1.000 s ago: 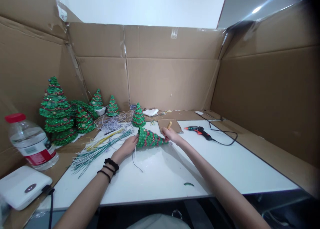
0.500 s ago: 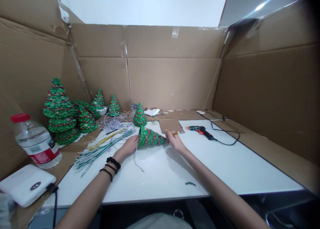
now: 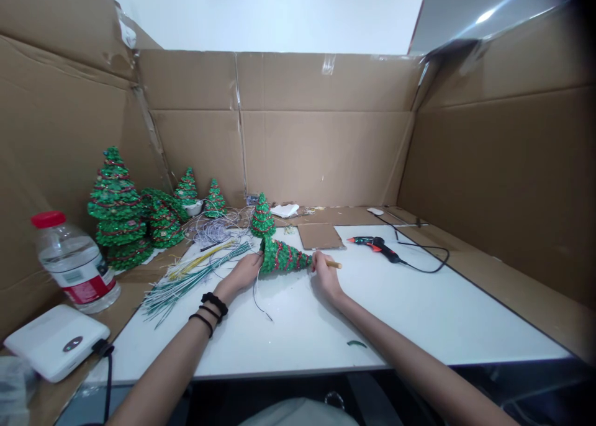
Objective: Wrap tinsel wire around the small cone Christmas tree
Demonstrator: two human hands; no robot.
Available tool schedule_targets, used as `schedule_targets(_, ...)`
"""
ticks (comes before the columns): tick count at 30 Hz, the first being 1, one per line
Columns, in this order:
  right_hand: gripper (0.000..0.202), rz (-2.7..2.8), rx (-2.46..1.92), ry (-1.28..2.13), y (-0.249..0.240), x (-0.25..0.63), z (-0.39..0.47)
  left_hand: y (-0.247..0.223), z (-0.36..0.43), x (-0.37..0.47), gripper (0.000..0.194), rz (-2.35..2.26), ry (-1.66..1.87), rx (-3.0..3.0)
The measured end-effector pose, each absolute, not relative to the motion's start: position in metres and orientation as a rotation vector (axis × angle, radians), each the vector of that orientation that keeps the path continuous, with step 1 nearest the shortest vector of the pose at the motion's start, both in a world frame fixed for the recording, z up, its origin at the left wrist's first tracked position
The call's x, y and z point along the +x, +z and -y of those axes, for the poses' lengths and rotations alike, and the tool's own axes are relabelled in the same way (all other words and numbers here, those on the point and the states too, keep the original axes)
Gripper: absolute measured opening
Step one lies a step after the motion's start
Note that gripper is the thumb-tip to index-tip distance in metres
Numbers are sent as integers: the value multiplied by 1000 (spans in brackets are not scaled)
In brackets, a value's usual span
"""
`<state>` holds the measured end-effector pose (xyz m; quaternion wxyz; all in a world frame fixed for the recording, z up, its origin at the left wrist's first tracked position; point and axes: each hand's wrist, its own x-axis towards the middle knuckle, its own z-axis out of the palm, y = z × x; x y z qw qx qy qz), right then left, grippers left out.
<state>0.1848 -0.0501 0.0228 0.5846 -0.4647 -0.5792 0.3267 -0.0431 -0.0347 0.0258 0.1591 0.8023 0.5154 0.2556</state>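
A small green Christmas tree [image 3: 286, 256] with red garland lies sideways above the white board, its tip pointing right. My left hand [image 3: 249, 269] is closed on its wide base, the fingertips partly hidden behind it. By the tip, my right hand [image 3: 325, 272] is closed round a thin tan stick [image 3: 334, 264], whose end sticks out to the right. Whether the stick touches the tree's tip is hidden by my fingers. A loose thin wire [image 3: 261, 305] hangs from the base beside my left hand.
Several finished trees [image 3: 116, 202] stand at the left and back. Green and white wire stems [image 3: 186, 289] and tangled clear cord [image 3: 209, 232] lie left. A glue gun [image 3: 377, 248] with its cable, a cardboard square [image 3: 320, 236], a water bottle [image 3: 77, 264] and a white box [image 3: 56, 342] surround the hands.
My right hand has shifted slightly down at the tree's tip, and more of the stick shows, now pointing slightly lower. The whole view has shifted a little. Both hands keep hold.
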Motion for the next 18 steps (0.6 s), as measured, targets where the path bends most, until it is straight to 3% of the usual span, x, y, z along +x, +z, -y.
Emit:
schedule_targets(10,37,1452,-1104,674,23,180,55,25,33,-43,29,-1489,721,2298)
schedule_targets(18,39,1118,-984,1011,45,219,26,32,38,-43,34,-1536,752,2203)
